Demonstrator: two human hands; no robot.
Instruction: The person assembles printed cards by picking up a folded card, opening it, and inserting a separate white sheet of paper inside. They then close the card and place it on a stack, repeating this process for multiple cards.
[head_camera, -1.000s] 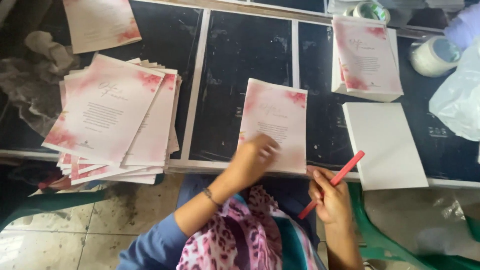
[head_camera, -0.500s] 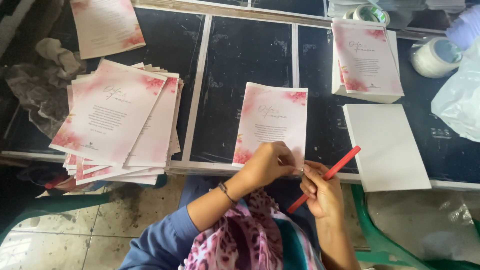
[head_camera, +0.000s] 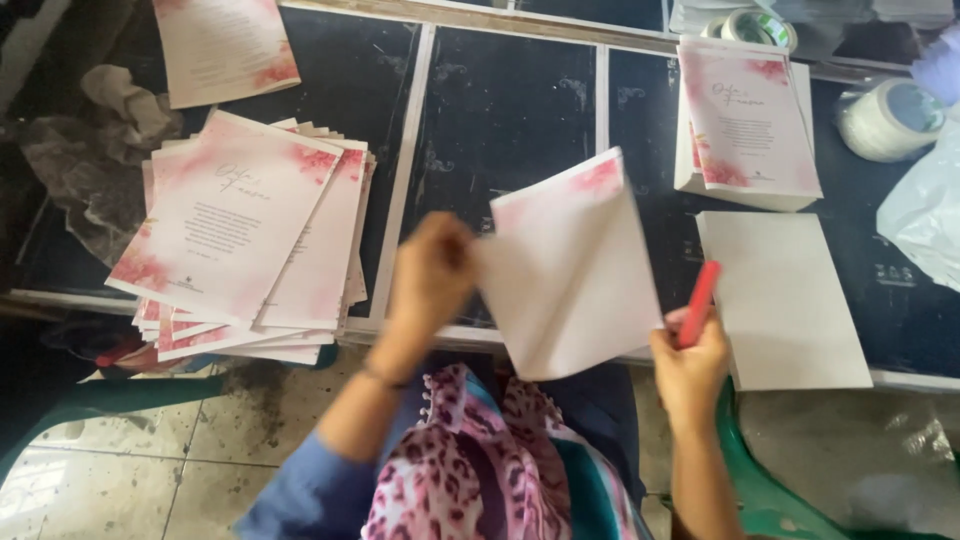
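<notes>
A pink floral card (head_camera: 570, 270) is lifted off the dark table (head_camera: 500, 110), its white back turned towards me. My left hand (head_camera: 430, 285) pinches the card's left edge. My right hand (head_camera: 690, 365) holds a red pen-like tool (head_camera: 698, 302) and touches the card's lower right corner. A messy stack of the same pink cards (head_camera: 240, 240) lies left of my left hand. On the right, a plain white card pile (head_camera: 785, 300) lies beside my right hand.
A neat pile of pink cards (head_camera: 750, 125) sits at the back right, with tape rolls (head_camera: 885, 120) and a clear plastic bag (head_camera: 925, 215) beyond. One loose card (head_camera: 225, 45) lies at the back left near crumpled cloth (head_camera: 110, 120). A green chair (head_camera: 770, 490) is under me.
The card lay face up on the table edge; both hands have now picked it up and turned its white back up. The right hand rose with the red tool.
</notes>
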